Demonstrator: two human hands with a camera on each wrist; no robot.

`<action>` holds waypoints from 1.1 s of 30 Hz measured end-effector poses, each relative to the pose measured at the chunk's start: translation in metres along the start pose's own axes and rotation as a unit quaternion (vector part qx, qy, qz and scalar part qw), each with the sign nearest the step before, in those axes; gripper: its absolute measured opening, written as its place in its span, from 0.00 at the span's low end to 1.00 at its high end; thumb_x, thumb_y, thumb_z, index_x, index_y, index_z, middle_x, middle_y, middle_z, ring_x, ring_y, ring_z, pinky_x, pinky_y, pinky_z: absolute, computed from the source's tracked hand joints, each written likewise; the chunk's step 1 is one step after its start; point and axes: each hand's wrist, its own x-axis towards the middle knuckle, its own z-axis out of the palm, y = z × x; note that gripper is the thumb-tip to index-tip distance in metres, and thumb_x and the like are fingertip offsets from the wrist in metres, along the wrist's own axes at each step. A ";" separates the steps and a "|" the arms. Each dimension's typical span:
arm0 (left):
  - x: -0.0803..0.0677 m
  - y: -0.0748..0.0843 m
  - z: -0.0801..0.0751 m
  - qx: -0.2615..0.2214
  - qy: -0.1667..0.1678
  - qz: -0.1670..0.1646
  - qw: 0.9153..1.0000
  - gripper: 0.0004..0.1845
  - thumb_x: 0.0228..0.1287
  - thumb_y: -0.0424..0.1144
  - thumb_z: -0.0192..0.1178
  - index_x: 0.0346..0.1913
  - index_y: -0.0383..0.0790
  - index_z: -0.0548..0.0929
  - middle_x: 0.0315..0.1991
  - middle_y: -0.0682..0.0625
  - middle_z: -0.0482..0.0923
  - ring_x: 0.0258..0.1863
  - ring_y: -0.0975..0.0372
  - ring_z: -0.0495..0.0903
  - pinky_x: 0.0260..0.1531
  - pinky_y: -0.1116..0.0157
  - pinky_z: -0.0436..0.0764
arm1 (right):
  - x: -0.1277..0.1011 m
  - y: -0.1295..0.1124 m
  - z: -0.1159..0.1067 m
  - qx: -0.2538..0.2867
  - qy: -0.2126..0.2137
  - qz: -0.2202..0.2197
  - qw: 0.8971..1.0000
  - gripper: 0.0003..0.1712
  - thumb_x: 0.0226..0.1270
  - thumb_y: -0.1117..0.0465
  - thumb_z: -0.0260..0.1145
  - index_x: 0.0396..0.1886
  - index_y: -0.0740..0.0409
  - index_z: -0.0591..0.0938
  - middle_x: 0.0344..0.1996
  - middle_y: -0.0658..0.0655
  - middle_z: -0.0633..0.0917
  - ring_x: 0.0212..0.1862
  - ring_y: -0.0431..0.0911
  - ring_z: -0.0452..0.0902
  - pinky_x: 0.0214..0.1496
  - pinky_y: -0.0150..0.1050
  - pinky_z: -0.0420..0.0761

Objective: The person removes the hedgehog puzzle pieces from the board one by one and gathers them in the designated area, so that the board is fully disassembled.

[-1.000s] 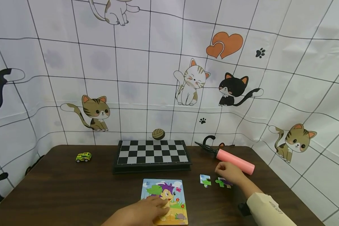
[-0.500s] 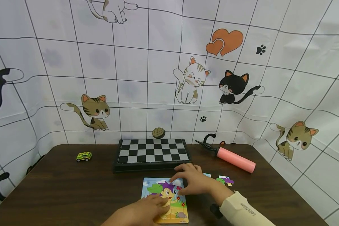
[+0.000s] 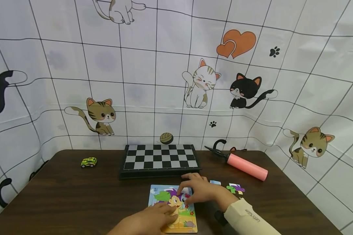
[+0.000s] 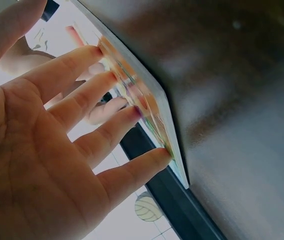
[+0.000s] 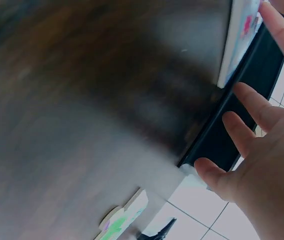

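Observation:
A jigsaw puzzle board (image 3: 189,217) with a purple-haired cartoon hedgehog lies near the front of the dark table. My left hand (image 3: 148,218) rests on its left half; in the left wrist view its spread, straight fingers (image 4: 119,122) meet the board's surface. Over the upper right of the picture is my right hand (image 3: 201,189), thumb and index apart at the hedgehog's eye. Its index finger (image 5: 277,27) reaches the board in the right wrist view, the other fingers spread beyond the corner. A loose puzzle piece (image 3: 236,188) lies to the right, with another piece (image 3: 215,182) partly hidden behind the hand.
A folding chessboard (image 3: 160,161) stands just behind the puzzle board. A pink hand pump (image 3: 247,166) with a black nozzle lies at the back right, and a small yellow-green toy car (image 3: 89,162) at the back left. A cat-print cloth hangs behind the table.
My right hand has come left from beside the loose pieces to the puzzle board's upper right, its fingers spreading from a curl. The left hand stays on the board.

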 end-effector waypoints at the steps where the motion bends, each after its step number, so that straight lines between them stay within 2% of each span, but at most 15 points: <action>1: 0.000 0.000 0.000 -0.001 0.001 0.001 1.000 0.30 0.65 0.55 0.63 0.68 0.54 0.76 0.70 0.59 0.68 0.71 0.56 0.63 0.68 0.50 0.66 | 0.000 -0.001 0.000 -0.001 0.001 -0.001 1.000 0.14 0.58 0.51 0.76 0.41 0.28 0.83 0.72 0.57 0.66 0.72 0.60 0.53 0.65 0.67 0.55; 5: 0.000 -0.001 0.001 -0.005 0.003 0.003 1.000 0.30 0.64 0.55 0.64 0.68 0.54 0.76 0.70 0.58 0.68 0.71 0.55 0.63 0.68 0.50 0.66 | 0.000 -0.004 -0.001 -0.019 0.017 -0.014 1.000 0.14 0.56 0.52 0.77 0.38 0.30 0.82 0.68 0.53 0.70 0.71 0.56 0.56 0.65 0.65 0.57; 11: 0.000 -0.001 0.001 -0.008 0.001 0.001 1.000 0.30 0.64 0.55 0.64 0.68 0.54 0.76 0.70 0.58 0.67 0.72 0.55 0.62 0.68 0.50 0.65 | -0.001 -0.005 0.001 -0.032 0.041 -0.040 0.998 0.16 0.56 0.52 0.77 0.42 0.34 0.82 0.53 0.42 0.79 0.62 0.48 0.68 0.62 0.63 0.60; 14: 0.000 -0.001 0.002 -0.007 0.003 0.005 1.000 0.30 0.64 0.55 0.64 0.68 0.53 0.76 0.70 0.58 0.67 0.72 0.55 0.62 0.68 0.51 0.65 | -0.002 -0.004 0.002 0.009 0.042 -0.036 0.998 0.18 0.61 0.52 0.74 0.50 0.36 0.80 0.51 0.40 0.80 0.59 0.43 0.73 0.64 0.61 0.63; 17: 0.000 -0.001 0.002 -0.006 0.003 0.005 1.000 0.30 0.64 0.55 0.64 0.68 0.53 0.76 0.70 0.58 0.67 0.72 0.55 0.62 0.69 0.51 0.64 | -0.003 -0.005 0.002 0.073 0.052 -0.028 0.996 0.18 0.69 0.54 0.67 0.57 0.42 0.79 0.52 0.43 0.82 0.56 0.40 0.76 0.64 0.53 0.71; 21: 0.001 0.000 0.001 -0.008 0.002 -0.001 1.000 0.31 0.63 0.56 0.65 0.68 0.54 0.76 0.70 0.58 0.67 0.72 0.55 0.62 0.69 0.51 0.64 | -0.004 -0.006 0.002 0.122 0.083 -0.028 0.989 0.10 0.74 0.59 0.61 0.51 0.49 0.83 0.47 0.47 0.85 0.49 0.39 0.79 0.56 0.45 0.79; 26: 0.002 0.000 0.002 -0.010 0.001 0.003 1.000 0.31 0.63 0.55 0.65 0.68 0.53 0.76 0.70 0.58 0.68 0.71 0.55 0.62 0.68 0.51 0.65 | -0.003 -0.005 0.001 0.168 0.094 -0.014 0.981 0.08 0.75 0.60 0.61 0.44 0.51 0.86 0.40 0.45 0.85 0.39 0.39 0.79 0.44 0.36 0.80; 29: 0.003 -0.001 0.003 -0.013 0.002 0.007 1.000 0.32 0.62 0.56 0.65 0.68 0.54 0.76 0.70 0.58 0.68 0.71 0.55 0.63 0.68 0.50 0.66 | -0.004 -0.003 -0.001 0.214 0.093 0.003 0.972 0.09 0.75 0.61 0.60 0.44 0.54 0.86 0.39 0.48 0.84 0.38 0.41 0.77 0.41 0.37 0.81; 33: 0.004 -0.001 0.002 -0.022 0.001 -0.002 1.000 0.32 0.60 0.56 0.67 0.68 0.56 0.76 0.70 0.59 0.68 0.71 0.54 0.62 0.68 0.47 0.65 | -0.009 0.007 -0.006 0.283 0.098 0.035 0.954 0.11 0.74 0.62 0.60 0.46 0.62 0.86 0.40 0.53 0.84 0.37 0.43 0.75 0.38 0.41 0.84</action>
